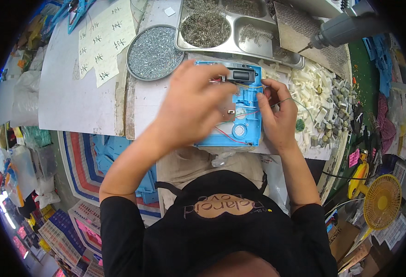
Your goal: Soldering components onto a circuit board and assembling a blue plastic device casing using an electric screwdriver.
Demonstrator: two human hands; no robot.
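Note:
A light blue plastic housing [248,117] lies flat on the white worktop, with thin red and green wires running across its inside. A small black oblong part [242,75] sits at its far end. My left hand [191,108] spreads over the housing's left half, fingertips pinching at the wires beside the black part. My right hand [276,115] rests against the housing's right edge, fingers curled on a thin wire there. What lies under my left palm is hidden.
A round metal dish of small screws [154,51] stands at the back left, next to a divided steel tray [221,27] of metal parts. Small white plastic pieces [313,92] are heaped to the right. An electric drill [346,27] hangs above. A yellow fan [382,201] stands lower right.

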